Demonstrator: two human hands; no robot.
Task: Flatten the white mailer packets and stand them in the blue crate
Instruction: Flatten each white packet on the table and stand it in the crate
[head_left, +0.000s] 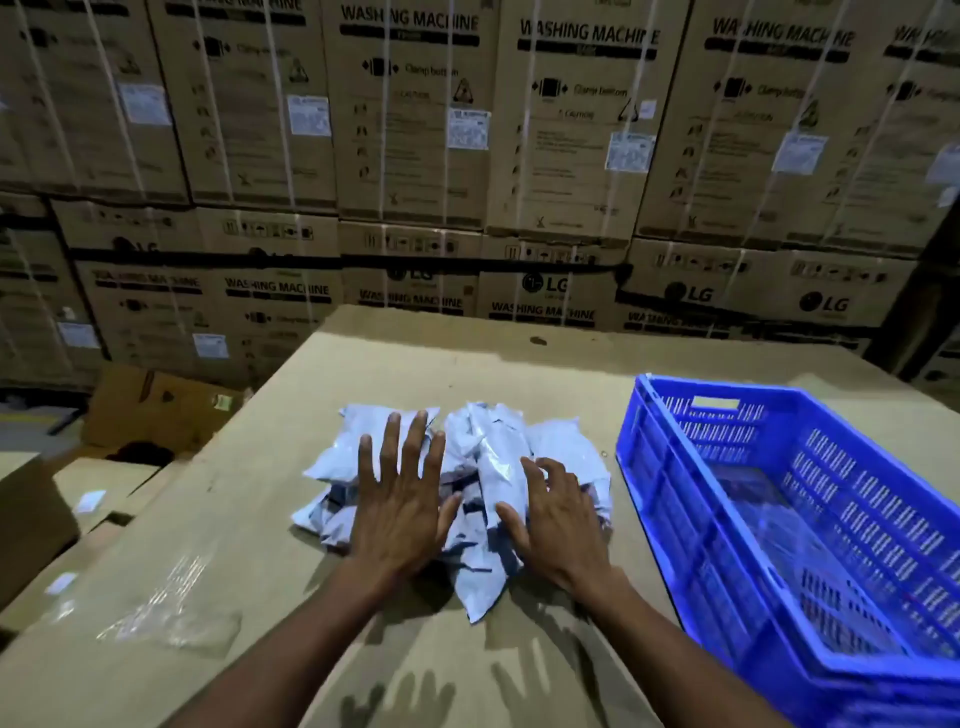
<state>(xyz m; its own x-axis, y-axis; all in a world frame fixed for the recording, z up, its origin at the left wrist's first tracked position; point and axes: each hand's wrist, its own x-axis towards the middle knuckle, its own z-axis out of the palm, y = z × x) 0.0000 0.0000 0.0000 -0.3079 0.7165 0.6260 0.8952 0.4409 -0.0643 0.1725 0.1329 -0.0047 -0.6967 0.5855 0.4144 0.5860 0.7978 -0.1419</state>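
Observation:
A loose heap of white mailer packets (483, 452) lies in the middle of a big cardboard surface (415, 358). My left hand (400, 499) is spread flat, fingers apart, over the left side of the heap. Over the right side my right hand (556, 519) hovers or rests with its fingers curled a little, holding nothing. A blue slatted plastic crate (670, 499) stands to the right of the heap with no packets showing inside it.
Stacked washing machine cartons (415, 130) form a wall behind the work surface. Lower cardboard boxes (104, 483) and an open flap sit off the left edge. A patch of clear tape (171, 608) shines on the near left of the surface.

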